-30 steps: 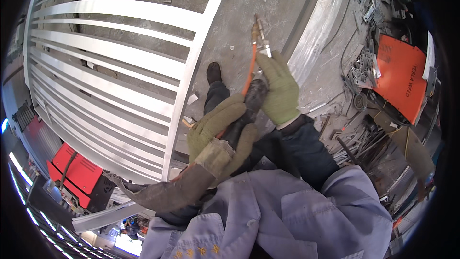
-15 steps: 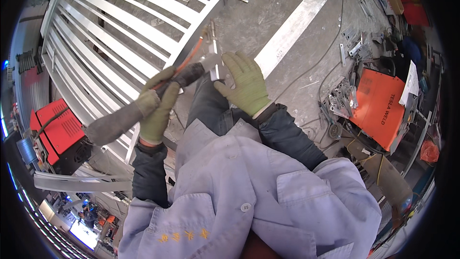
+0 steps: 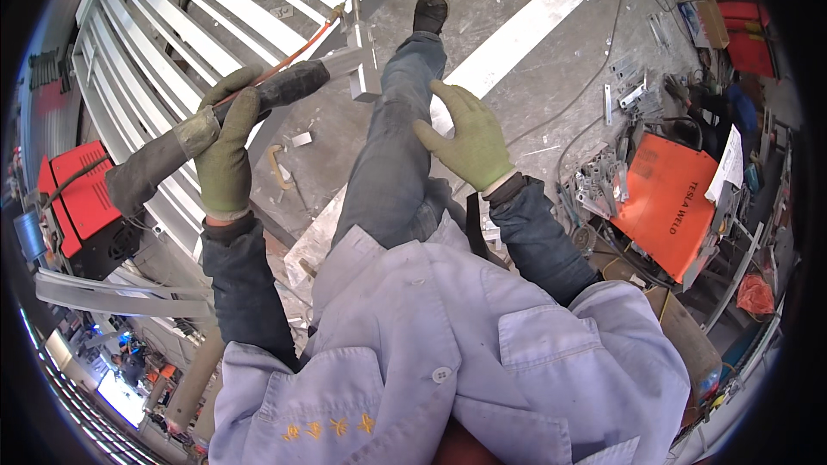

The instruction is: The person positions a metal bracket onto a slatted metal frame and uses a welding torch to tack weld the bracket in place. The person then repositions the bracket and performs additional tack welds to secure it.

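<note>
My left hand (image 3: 227, 142), in a green work glove, is wrapped round a long welding gun (image 3: 295, 86). The gun has a dark wrapped body, a squared metal head pointing up and right, and an orange tube running along it. Its thick grey sleeve trails to the lower left. Over my outstretched leg, my right hand (image 3: 474, 136) hangs with its green-gloved fingers apart and nothing in them. Below the gun's body lies part of a white slatted metal frame (image 3: 215, 34), which fills the upper left.
A long flat metal bar (image 3: 525, 34) lies across the floor ahead. To the right stand an orange welding machine (image 3: 663, 198) and several loose metal brackets (image 3: 594, 185). A red machine (image 3: 82, 189) is at the left. Cables (image 3: 594, 90) cross the floor; my boot (image 3: 430, 14) is forward.
The welding gun and my left hand have moved left and slightly up. My right hand has shifted right and down, away from the gun's head. My leg now stretches forward, with the boot in view.
</note>
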`<state>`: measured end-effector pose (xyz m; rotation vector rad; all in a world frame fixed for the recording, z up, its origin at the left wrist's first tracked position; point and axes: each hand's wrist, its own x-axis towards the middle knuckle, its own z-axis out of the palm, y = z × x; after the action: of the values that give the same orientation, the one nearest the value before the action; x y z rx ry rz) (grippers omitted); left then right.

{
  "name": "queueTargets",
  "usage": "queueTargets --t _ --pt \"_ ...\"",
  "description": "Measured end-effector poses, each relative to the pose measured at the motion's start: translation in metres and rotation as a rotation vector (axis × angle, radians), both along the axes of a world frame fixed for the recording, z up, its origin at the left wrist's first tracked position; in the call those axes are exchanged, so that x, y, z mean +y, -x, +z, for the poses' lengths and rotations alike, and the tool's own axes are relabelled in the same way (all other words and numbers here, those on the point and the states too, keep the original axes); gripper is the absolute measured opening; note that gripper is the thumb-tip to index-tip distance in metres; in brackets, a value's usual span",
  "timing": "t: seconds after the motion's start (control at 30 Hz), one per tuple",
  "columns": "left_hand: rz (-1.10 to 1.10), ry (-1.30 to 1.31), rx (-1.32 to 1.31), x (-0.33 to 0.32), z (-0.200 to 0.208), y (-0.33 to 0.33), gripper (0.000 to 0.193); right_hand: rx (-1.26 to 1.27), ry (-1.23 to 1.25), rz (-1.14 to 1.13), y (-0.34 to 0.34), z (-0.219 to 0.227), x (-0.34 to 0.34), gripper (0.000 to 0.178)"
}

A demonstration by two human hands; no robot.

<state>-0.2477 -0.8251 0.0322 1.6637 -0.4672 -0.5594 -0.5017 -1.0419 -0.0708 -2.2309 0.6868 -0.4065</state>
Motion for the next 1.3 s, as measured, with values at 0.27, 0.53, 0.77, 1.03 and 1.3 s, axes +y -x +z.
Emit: queueTargets --t 0.27,0.53,0.77,1.03,1.3 --pt "0.006 0.023 0.011 0.004 -0.009 0.010 0.038 0.058 -0.068 0.034 -0.001 0.006 0.003 0.066" --pt "-0.001 0.019 0.015 -0.006 -0.023 0.007 0.035 0.042 -0.144 0.105 -0.051 0.014 0.007 0.069" --pt "-0.072 0.066 0.095 -0.057 -0.066 -0.008 0.035 0.066 0.020 0.007 -0.118 -0.050 -0.004 0.078" --pt "-0.178 -0.007 0.164 -0.095 -0.142 -0.030 0.041 0.175 0.165 -0.177 -0.171 -0.149 -0.033 0.070" --pt "-0.221 -0.097 0.079 -0.111 -0.175 -0.052 0.041 0.157 0.152 -0.195 -0.195 -0.207 -0.045 0.061"
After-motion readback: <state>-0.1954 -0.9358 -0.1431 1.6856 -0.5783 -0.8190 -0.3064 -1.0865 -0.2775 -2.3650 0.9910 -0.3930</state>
